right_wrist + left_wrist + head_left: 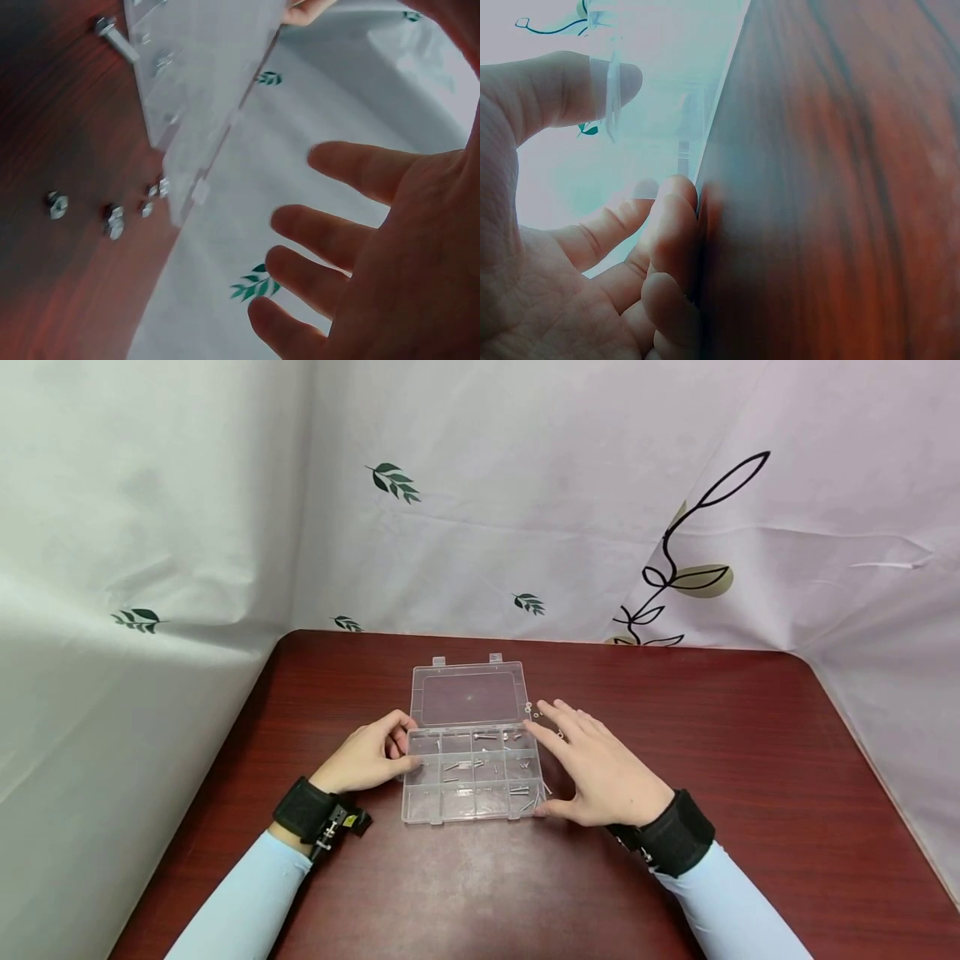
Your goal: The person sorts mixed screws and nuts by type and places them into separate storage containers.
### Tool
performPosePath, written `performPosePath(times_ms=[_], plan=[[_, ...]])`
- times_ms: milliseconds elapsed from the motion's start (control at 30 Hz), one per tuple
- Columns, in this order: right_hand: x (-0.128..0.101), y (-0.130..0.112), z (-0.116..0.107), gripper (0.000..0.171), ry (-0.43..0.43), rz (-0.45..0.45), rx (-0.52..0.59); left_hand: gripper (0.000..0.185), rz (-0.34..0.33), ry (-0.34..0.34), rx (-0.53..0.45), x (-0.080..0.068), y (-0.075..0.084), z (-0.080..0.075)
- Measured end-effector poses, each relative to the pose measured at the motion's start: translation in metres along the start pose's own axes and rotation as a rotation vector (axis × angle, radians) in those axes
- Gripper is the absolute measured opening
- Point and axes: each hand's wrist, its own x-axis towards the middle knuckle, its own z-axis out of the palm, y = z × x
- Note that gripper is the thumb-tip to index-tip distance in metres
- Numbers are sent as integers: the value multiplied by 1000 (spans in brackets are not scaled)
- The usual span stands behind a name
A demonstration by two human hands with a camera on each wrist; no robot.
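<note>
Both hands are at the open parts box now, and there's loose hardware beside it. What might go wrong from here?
1. Small nuts and a bolt lie loose on the table beside the clear box; the spread right hand hovers just above and might sweep them away.
2. The left hand grips the box's left edge; a tug could jolt the screws between its open compartments.
</note>
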Motion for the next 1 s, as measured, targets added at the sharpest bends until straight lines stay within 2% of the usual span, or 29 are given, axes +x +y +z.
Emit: performPosePath(times_ms=[100,300,367,467,700,1000], plan=[[0,6,3,91,0,4,0,43,1,1,2,0,0,0],[1,12,15,38,7,24,-58,42,-4,1,0,0,1,0],[2,12,20,29,-7,28,-73,42,-7,1,2,-1,0,0],[3,10,26,24,-24,35,-72,42,-8,1,7,0,0,0],[5,7,39,33,15,89,-42,42,-11,4,14,1,0,1],[7,3,39,34,16,162,12,42,-15,6,14,1,-1,2]])
